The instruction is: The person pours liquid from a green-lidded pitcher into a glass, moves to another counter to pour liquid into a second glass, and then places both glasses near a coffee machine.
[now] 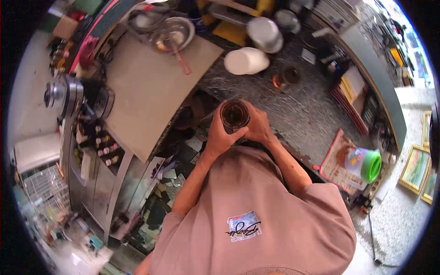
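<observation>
Both my hands are wrapped round a dark round glass jar [234, 114], seen from above with its mouth facing up. My left hand [219, 135] grips its left side, with the thumb across the near side. From the right, my right hand [257, 123] holds the same jar. The jar is in front of my chest, by the near edge of the dark worktop [302, 110]. What is inside the jar is too dark to tell. Beyond it on the worktop stand a dark glass vessel with an orange glow [286, 78] and a white rounded container [246, 61].
A pale board [151, 87] lies at the left, with a bowl [176, 34] and a red-handled tool [182, 62] at its far end. A green-lidded jar [370, 166] is on a cloth [334, 160] at the right. Metal lidded pots [265, 34] stand at the back.
</observation>
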Motion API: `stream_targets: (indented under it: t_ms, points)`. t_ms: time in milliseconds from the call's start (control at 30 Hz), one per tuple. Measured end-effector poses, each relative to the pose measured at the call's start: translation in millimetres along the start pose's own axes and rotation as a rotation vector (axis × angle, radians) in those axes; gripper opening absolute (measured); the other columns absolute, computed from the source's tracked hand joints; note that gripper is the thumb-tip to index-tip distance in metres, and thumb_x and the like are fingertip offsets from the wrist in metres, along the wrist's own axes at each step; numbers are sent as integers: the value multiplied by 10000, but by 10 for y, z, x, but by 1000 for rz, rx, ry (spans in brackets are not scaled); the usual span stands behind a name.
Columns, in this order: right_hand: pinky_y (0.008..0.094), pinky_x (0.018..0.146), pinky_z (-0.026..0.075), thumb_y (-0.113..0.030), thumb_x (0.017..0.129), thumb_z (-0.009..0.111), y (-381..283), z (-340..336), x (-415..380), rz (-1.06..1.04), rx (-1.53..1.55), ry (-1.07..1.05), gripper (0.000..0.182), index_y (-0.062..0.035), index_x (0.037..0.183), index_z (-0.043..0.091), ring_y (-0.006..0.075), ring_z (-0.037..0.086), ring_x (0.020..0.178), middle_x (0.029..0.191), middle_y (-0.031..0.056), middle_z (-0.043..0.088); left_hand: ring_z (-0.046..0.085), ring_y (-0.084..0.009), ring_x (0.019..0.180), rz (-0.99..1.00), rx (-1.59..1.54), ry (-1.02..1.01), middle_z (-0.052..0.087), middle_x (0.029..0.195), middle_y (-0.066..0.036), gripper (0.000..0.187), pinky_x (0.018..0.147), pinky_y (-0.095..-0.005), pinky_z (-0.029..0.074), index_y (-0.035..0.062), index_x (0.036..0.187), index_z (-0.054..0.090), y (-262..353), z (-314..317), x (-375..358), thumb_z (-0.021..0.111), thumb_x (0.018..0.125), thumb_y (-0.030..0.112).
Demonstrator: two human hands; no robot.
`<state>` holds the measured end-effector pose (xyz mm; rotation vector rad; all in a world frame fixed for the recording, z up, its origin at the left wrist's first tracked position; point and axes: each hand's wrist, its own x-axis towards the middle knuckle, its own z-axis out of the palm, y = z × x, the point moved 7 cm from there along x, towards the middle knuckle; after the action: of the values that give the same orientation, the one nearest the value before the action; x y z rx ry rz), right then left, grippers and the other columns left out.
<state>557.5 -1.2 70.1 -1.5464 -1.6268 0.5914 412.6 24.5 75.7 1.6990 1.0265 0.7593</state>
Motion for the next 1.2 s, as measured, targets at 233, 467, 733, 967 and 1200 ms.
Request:
stream_targets:
  t_ms: [233, 467, 733, 967, 1200]
  points:
    - [470, 879, 554, -235, 643, 837, -664, 1146, 531, -102, 56, -212, 780, -56, 1339, 534, 402, 672, 1069, 1150, 210, 693, 568, -324, 1259, -111, 1, 225, 578, 1317, -206, 823, 1066, -426, 450, -18, 1392, 404, -322, -1241, -283, 858, 747, 216]
    - [453, 865, 569, -234, 652, 852, -1342, 2248, 946, -180, 143, -358, 788, -43, 1344, 529, 387, 680, 1066, 1149, 211, 691, 584, -289, 1244, -160, -16, 382, 583, 1311, -194, 746, 1065, -416, 461, -8, 1366, 435, -727, -2366, -574, 841, 774, 196]
    - [445, 858, 569, -213, 658, 845, -1880, 3103, 1259, -299, 176, -445, 759, -54, 1332, 535, 386, 683, 1040, 1126, 197, 697, 570, -289, 1265, -224, 2, 549, 569, 1341, -192, 785, 1070, -418, 463, -18, 1403, 402, -1073, -3200, -839, 836, 786, 199]
    - [446, 875, 565, -213, 656, 847, -2118, 3582, 1381, -409, 213, -572, 778, -43, 1340, 518, 368, 682, 1052, 1138, 185, 697, 572, -284, 1264, -240, -33, 693, 570, 1340, -191, 776, 1065, -410, 468, -16, 1397, 415, -1209, -3527, -1021, 838, 783, 200]
    - [440, 874, 570, -216, 656, 852, -2181, 3897, 1453, -433, 203, -677, 774, -52, 1339, 527, 359, 692, 1036, 1131, 178, 703, 601, -307, 1226, -273, -1, 783, 587, 1309, -195, 763, 1037, -420, 492, -2, 1380, 407, -1253, -3708, -1104, 835, 780, 194]
